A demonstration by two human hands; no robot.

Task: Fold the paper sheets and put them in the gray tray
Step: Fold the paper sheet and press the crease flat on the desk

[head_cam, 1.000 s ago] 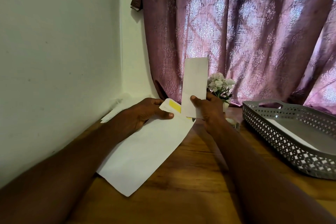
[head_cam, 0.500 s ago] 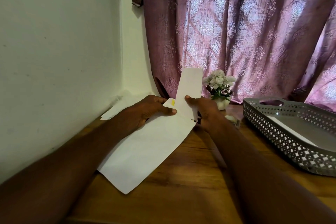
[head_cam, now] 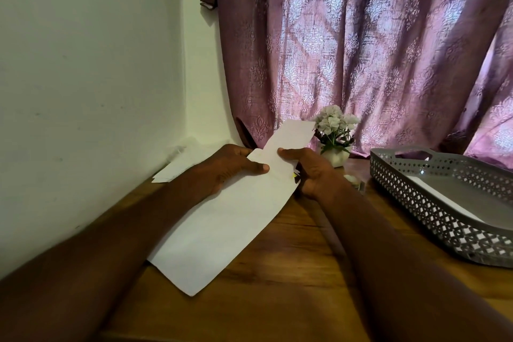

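Left hand: our left hand [head_cam: 230, 168] grips the far end of the white paper sheet [head_cam: 222, 225], thumb on top and fingers curled beneath.
Right hand: our right hand [head_cam: 311, 169] pinches the narrow folded strip [head_cam: 288, 141], thumb on its face, the fingers hidden behind it.
Paper sheet: it runs from between our hands back toward us, slanting under our left forearm, its near corner resting on the wooden table [head_cam: 291, 286].
Folded strip: it rises tilted from between our thumbs, its top leaning to the right and away from us.
Gray tray: the gray tray [head_cam: 433, 211] sits well to the right of our right hand, with a white sheet [head_cam: 444, 197] lying flat inside it.
Beyond the hands: a small pot of white flowers [head_cam: 334, 130] stands just past our right hand, in front of a purple patterned curtain [head_cam: 361, 50].
Left of the hands: more loose papers [head_cam: 180, 161] lie against the wall, partly hidden by our left wrist.
In the way: our right wrist hides part of a small object [head_cam: 355, 182] on the table; we cannot tell what it is.
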